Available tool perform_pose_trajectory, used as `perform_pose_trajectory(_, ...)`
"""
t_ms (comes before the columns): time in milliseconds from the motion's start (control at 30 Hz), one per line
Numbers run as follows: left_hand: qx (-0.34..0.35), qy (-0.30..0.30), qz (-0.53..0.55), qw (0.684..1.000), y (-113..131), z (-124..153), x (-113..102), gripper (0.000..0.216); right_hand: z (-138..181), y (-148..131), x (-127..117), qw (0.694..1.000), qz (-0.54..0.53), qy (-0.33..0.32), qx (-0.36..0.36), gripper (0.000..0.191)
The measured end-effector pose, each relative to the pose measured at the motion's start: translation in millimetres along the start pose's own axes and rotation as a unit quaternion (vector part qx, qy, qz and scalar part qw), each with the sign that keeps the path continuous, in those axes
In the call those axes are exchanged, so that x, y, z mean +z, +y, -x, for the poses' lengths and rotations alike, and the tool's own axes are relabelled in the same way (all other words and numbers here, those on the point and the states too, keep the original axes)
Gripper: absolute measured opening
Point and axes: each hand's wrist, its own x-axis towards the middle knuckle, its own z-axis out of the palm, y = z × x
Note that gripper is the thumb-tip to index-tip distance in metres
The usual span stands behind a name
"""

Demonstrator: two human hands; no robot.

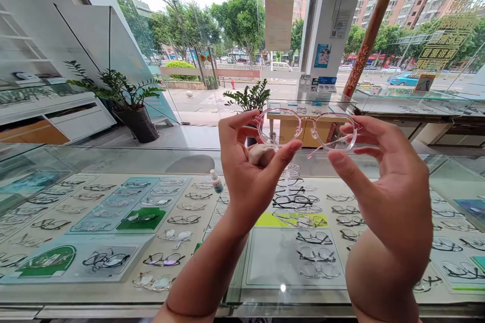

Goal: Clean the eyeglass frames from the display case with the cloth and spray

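A pair of eyeglasses [308, 119] with a clear, pinkish frame is raised above the glass counter, between both hands. My left hand [248, 166] grips its left end with the fingers, thumb pointing toward the lens. Tucked in that same palm is a crumpled pale cloth [261, 154], mostly hidden by the thumb. My right hand [390, 176] closes its fingers on the right end, near the hinge, thumb below the right lens. One temple shows behind the right lens, angled down to the left.
Beneath the arms, the glass display counter [212, 282] holds rows of spectacles. A small white spray bottle [216, 181] stands on it left of my left wrist. Past the counter are a potted plant [138, 123], another display case [409, 103] and large windows onto a street.
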Motion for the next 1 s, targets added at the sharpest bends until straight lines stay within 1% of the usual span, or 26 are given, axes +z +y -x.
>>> perform_pose_trajectory(267,0.059,0.026,-0.029,0.998,1.7,-1.8,-3.6,0.075,-0.8,0.2,0.8,0.999,0.027,-0.025,0.014,0.051)
perform_pose_trajectory(533,0.099,0.033,-0.034,0.994,-1.3,-1.9,-2.9,0.074,-0.5,-0.6,0.5,0.999,0.021,-0.03,0.015,0.051)
perform_pose_trajectory(767,0.092,0.056,-0.07,0.992,4.8,-3.7,-4.9,0.078,-2.9,3.5,2.9,0.999,0.018,-0.043,0.001,0.051)
perform_pose_trajectory(1000,0.055,0.038,-0.07,0.995,5.5,2.1,-4.9,0.074,-5.1,5.9,4.2,0.999,0.022,-0.049,0.006,0.052)
